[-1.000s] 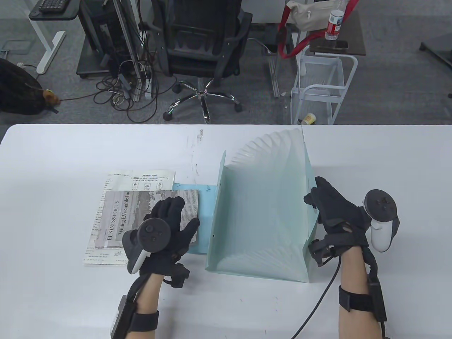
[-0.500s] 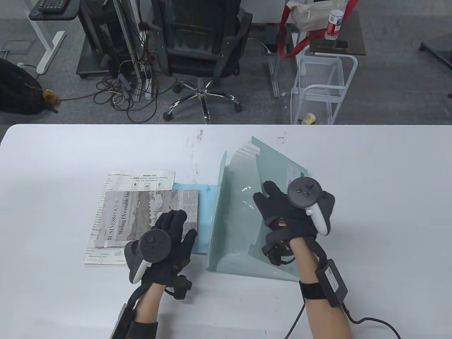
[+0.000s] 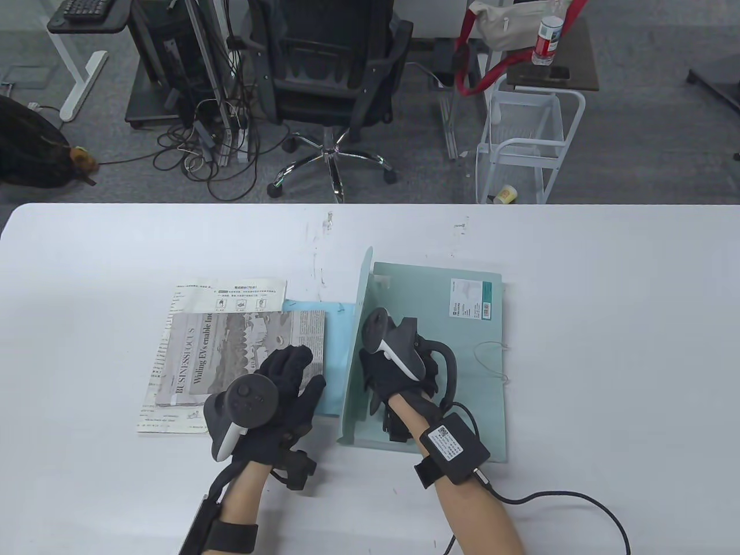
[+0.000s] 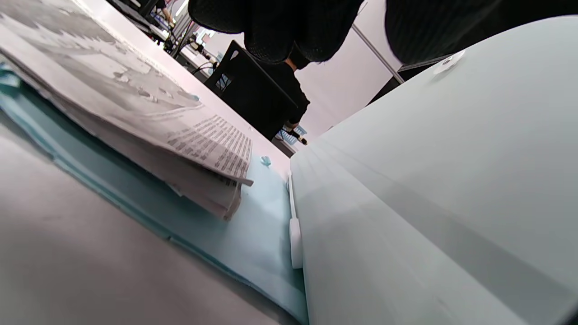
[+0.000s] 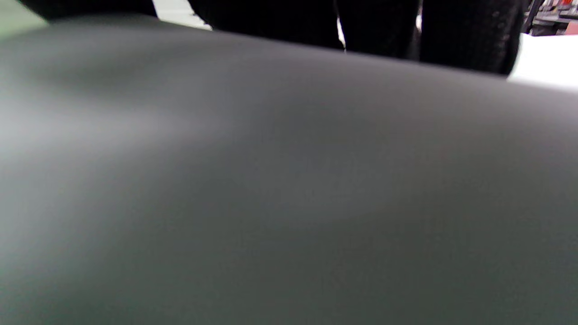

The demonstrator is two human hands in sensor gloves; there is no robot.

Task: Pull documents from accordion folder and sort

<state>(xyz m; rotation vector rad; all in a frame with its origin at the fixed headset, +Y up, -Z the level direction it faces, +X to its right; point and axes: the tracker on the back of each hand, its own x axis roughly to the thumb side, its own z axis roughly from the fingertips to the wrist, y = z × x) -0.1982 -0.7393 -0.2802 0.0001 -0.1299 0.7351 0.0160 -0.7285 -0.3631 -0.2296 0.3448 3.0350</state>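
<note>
The pale green accordion folder (image 3: 468,370) lies collapsed flat on the table, with its front flap (image 3: 355,347) standing up along its left edge. My right hand (image 3: 387,370) presses down on the folder's left part, just right of the flap; its fingers (image 5: 465,36) lie on the folder's surface. My left hand (image 3: 289,376) rests flat on the lower right corner of a folded newspaper (image 3: 231,341) and the blue sheet (image 3: 335,347) under it. A white leaflet (image 3: 243,295) lies beneath them at the back. The newspaper (image 4: 135,113) and flap (image 4: 429,180) fill the left wrist view.
The paper pile sits left of the folder. The white table (image 3: 607,324) stretches to the right and back of the folder. An office chair (image 3: 329,69) and a white wire cart (image 3: 526,144) stand beyond the table's far edge. My right wrist cable (image 3: 566,503) trails to the front right.
My right hand has swung the folder's fanned-out back cover down to the left and pressed it flat, shutting the pockets. My left hand has stayed on the papers.
</note>
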